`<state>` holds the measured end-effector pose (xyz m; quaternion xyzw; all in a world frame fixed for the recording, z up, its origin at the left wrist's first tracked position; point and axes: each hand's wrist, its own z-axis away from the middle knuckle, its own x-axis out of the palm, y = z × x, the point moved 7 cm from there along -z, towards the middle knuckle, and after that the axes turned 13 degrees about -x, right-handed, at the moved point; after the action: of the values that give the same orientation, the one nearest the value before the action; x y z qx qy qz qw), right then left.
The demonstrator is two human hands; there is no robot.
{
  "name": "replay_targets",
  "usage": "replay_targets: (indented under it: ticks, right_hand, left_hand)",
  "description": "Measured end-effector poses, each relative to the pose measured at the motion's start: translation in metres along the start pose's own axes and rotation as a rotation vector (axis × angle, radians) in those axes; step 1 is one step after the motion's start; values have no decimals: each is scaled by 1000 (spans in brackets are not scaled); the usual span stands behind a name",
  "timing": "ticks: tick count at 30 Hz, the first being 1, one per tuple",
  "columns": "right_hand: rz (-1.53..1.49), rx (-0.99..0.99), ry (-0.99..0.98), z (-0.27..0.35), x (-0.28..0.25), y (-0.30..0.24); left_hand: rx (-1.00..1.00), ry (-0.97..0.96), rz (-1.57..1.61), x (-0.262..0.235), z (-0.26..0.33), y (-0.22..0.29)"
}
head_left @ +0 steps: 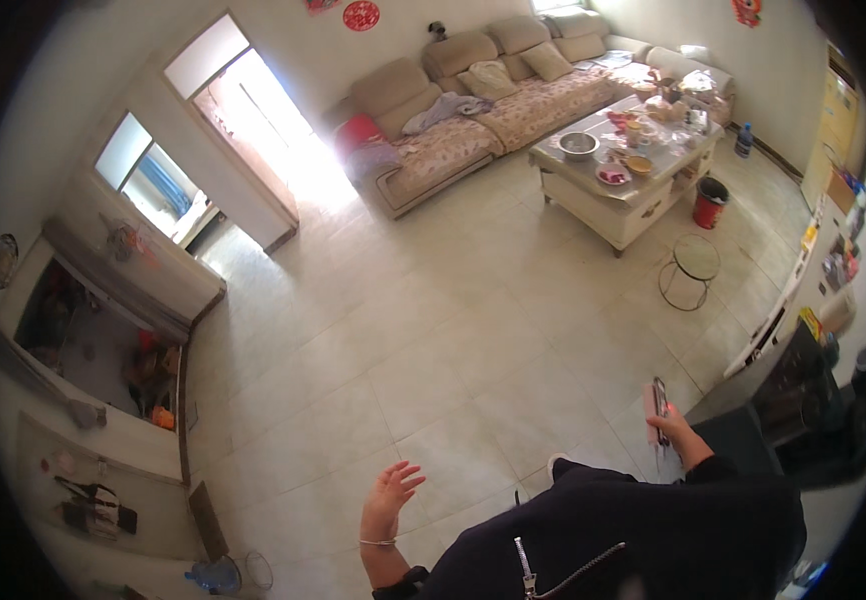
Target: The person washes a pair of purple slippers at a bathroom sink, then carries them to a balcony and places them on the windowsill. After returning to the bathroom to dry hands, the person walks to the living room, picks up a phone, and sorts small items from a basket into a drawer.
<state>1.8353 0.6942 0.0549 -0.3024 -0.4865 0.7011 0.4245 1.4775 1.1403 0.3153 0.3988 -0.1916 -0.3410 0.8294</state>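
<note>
My left hand (389,503) hangs in the air over the tiled floor (393,330). Its fingers are apart and nothing is in it; a thin bracelet circles the wrist. On the other side, my right hand (683,438) is closed around a flat, pinkish, rectangular thing (652,412) with a dark, looped upper end. Its exact kind is too small to make out. Thin pale strands seem to hang below that hand. A dark box-like surface (738,445) lies just to the right of it.
A low coffee table (613,215) carries a metal bowl (578,146), plates and clutter. Nearby stand a red bin (711,203) and a round stool (696,258). A long sofa (433,185) lines the far wall. Doorways open at left; a crowded cabinet (803,270) runs along the right.
</note>
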Motion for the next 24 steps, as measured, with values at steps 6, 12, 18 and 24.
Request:
replay_targets:
  ticks: [6,12,18,24]
  right_hand:
    - [116,-127,-93,-171,107,-115]
    - [173,-18,-75,-281,188,-151]
    - [4,142,70,-325,252,-169]
    - [-29,132,117,-407,307,-179]
  left_hand:
    - [1,126,96,-64,-86,67]
    - [37,167,179,-139,-218,153]
    - [68,95,83,-159,-364,294]
    - [119,-117,-126,-151,-484,401]
